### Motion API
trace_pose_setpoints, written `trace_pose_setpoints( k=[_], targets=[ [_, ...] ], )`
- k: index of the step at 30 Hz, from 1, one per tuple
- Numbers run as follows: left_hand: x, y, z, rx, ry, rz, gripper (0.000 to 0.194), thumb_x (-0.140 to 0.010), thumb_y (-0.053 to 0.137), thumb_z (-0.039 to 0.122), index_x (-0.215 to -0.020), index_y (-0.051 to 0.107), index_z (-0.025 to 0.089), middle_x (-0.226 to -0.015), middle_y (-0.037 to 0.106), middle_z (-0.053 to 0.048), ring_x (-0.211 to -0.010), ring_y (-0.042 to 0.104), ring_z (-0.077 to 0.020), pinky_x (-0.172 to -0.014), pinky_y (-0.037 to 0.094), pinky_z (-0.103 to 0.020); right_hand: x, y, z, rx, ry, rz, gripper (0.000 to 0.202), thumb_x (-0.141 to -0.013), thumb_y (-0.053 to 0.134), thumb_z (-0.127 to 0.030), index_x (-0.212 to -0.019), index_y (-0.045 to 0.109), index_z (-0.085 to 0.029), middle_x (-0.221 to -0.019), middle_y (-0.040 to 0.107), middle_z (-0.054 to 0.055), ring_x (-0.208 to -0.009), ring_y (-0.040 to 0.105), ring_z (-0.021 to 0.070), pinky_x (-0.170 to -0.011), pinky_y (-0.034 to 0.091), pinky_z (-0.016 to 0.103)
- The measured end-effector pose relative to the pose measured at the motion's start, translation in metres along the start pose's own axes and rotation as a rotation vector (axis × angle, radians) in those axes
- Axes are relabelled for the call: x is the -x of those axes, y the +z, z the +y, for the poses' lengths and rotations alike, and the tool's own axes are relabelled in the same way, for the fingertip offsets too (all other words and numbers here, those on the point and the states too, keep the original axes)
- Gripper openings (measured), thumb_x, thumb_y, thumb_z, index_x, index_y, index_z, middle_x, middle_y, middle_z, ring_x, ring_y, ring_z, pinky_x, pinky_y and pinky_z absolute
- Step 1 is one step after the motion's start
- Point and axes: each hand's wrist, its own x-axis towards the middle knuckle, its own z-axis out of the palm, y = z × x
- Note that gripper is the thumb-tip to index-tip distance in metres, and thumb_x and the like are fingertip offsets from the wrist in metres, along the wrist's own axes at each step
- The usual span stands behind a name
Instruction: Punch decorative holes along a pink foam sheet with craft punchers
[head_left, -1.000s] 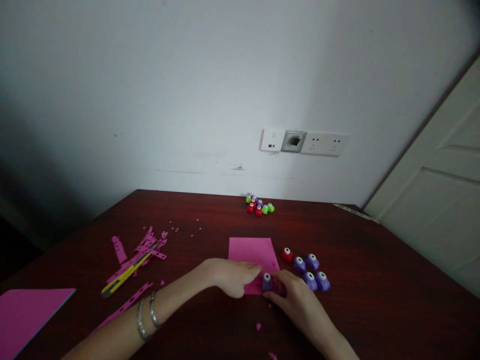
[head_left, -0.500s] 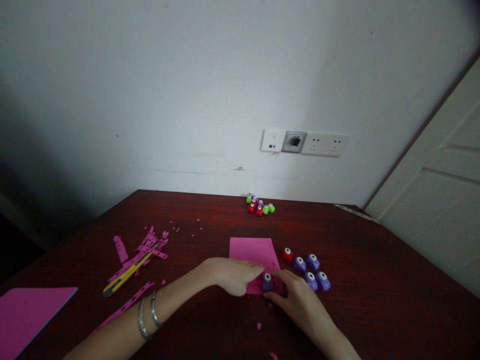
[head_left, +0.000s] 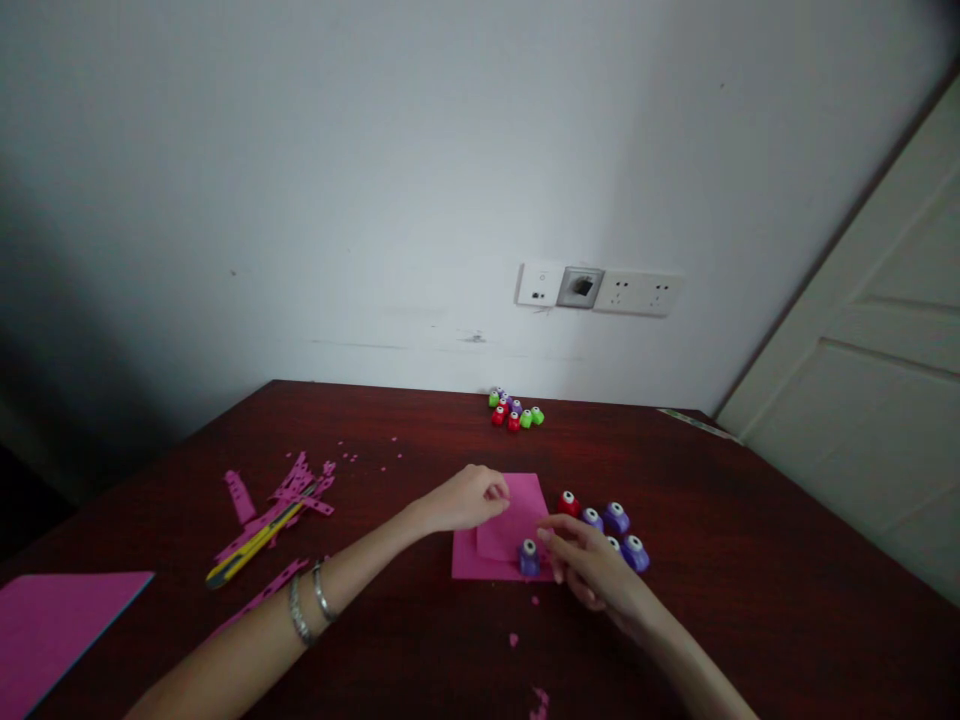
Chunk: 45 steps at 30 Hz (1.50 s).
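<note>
A small purple craft punch (head_left: pixel 529 559) with a white-topped button stands on the lower right part of a pink sheet (head_left: pixel 465 567). A smaller pink piece (head_left: pixel 504 541) overlies that sheet, its edge by the punch. My left hand (head_left: pixel 466 498) is above the upper left of the sheets, fingers curled in; whatever they may hold is hidden. To the right of the punch is my right hand (head_left: pixel 592 566), its fingers bent and apart, with nothing seen in them. Behind it stand a red punch (head_left: pixel 568 503) and several purple punches (head_left: pixel 616 517), one partly covered by the hand.
On the left lie a yellow utility knife (head_left: pixel 259 545), punched pink strips (head_left: pixel 240 497) and a large pink sheet (head_left: pixel 67 620). Several small punches (head_left: pixel 514 420) are grouped by the wall. Pink scraps (head_left: pixel 514 640) dot the dark wooden table (head_left: pixel 420 640).
My left hand has lifted off the punch and moved up and left, its fingers curling. My right hand has drawn away from the punch to the right. The smaller pink piece now shows.
</note>
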Motion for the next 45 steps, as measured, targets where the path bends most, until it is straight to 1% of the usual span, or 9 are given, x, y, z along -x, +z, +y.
trace_pose_setpoints(
  k=[2, 5, 13, 20, 24, 30, 34, 37, 45],
  targets=[
    [-0.004, 0.006, -0.005, 0.090, -0.008, 0.018, 0.022, -0.078, 0.053, 0.033, -0.081, 0.061, 0.012, -0.074, 0.065, -0.005, -0.068, 0.060, -0.0152, -0.064, 0.047, -0.027, 0.000, 0.001, -0.004, -0.013, 0.034, -0.037, 0.047, -0.070, 0.054, -0.057, -0.095, 0.048, -0.017, -0.045, 0.050, -0.009, -0.026, 0.026, 0.0017, -0.027, 0.010, 0.016],
    [-0.009, 0.015, -0.012, 0.279, -0.059, -0.043, 0.032, -0.076, 0.056, 0.044, -0.077, 0.057, 0.012, -0.065, 0.061, -0.002, -0.053, 0.057, -0.0121, -0.051, 0.046, -0.025, -0.003, 0.002, -0.008, 0.000, 0.079, -0.067, 0.040, -0.073, 0.055, -0.052, -0.092, 0.049, -0.018, -0.043, 0.049, -0.009, -0.025, 0.026, 0.0014, -0.028, 0.010, 0.016],
    [-0.014, 0.027, -0.015, 0.406, -0.132, -0.180, 0.047, -0.066, 0.062, 0.057, -0.076, 0.055, 0.012, -0.058, 0.059, 0.001, -0.043, 0.054, -0.0088, -0.047, 0.045, -0.024, -0.008, 0.004, -0.009, 0.005, 0.127, -0.108, 0.033, -0.074, 0.058, -0.044, -0.092, 0.049, -0.018, -0.044, 0.050, -0.009, -0.028, 0.026, 0.0011, -0.029, 0.011, 0.015],
    [-0.016, 0.035, -0.016, 0.499, -0.143, -0.267, 0.046, -0.061, 0.068, 0.055, -0.075, 0.056, 0.012, -0.058, 0.062, -0.001, -0.046, 0.057, -0.0111, -0.045, 0.044, -0.024, -0.010, 0.004, -0.007, 0.008, 0.118, -0.135, 0.026, -0.074, 0.057, -0.041, -0.084, 0.050, -0.018, -0.045, 0.047, -0.010, -0.027, 0.026, 0.0004, -0.029, 0.009, 0.015],
    [-0.018, 0.041, -0.015, 0.516, -0.226, -0.242, 0.042, -0.059, 0.073, 0.047, -0.068, 0.051, 0.013, -0.051, 0.059, 0.001, -0.040, 0.053, -0.0100, -0.043, 0.042, -0.023, -0.014, 0.002, -0.005, -0.007, 0.139, -0.192, 0.022, -0.075, 0.056, -0.038, -0.084, 0.050, -0.019, -0.045, 0.047, -0.010, -0.026, 0.025, 0.0002, -0.029, 0.008, 0.015],
    [-0.018, 0.045, -0.013, 0.489, -0.279, -0.210, 0.035, -0.066, 0.071, 0.041, -0.070, 0.049, 0.015, -0.046, 0.055, 0.004, -0.038, 0.049, -0.0088, -0.041, 0.038, -0.022, -0.016, 0.001, -0.008, 0.023, 0.189, -0.231, 0.019, -0.079, 0.051, -0.035, -0.089, 0.050, -0.019, -0.037, 0.043, -0.011, -0.025, 0.021, 0.0012, -0.029, 0.008, 0.016],
    [-0.015, 0.042, -0.010, 0.402, -0.272, -0.227, 0.030, -0.071, 0.066, 0.040, -0.078, 0.050, 0.016, -0.043, 0.051, 0.006, -0.033, 0.041, -0.0063, -0.037, 0.028, -0.020, -0.014, 0.000, -0.012, 0.019, 0.206, -0.277, 0.022, -0.080, 0.049, -0.034, -0.095, 0.052, -0.018, -0.034, 0.039, -0.012, -0.024, 0.018, 0.0015, -0.029, 0.008, 0.016],
    [-0.014, 0.039, -0.008, 0.353, -0.290, -0.248, 0.027, -0.073, 0.063, 0.039, -0.083, 0.051, 0.017, -0.040, 0.047, 0.008, -0.030, 0.032, -0.0052, -0.036, 0.021, -0.020, -0.014, 0.000, -0.014, -0.005, 0.228, -0.276, 0.025, -0.079, 0.049, -0.034, -0.099, 0.050, -0.018, -0.036, 0.042, -0.012, -0.024, 0.019, 0.0013, -0.030, 0.008, 0.016],
    [-0.019, 0.034, -0.010, 0.339, -0.294, -0.361, 0.030, -0.072, 0.062, 0.045, -0.076, 0.050, 0.018, -0.039, 0.043, 0.008, -0.031, 0.029, -0.0047, -0.038, 0.017, -0.022, -0.019, 0.003, -0.009, -0.034, 0.235, -0.284, 0.018, -0.077, 0.044, -0.027, -0.092, 0.044, -0.019, -0.038, 0.053, -0.006, -0.024, 0.020, 0.0022, -0.031, 0.008, 0.016]
  ],
)
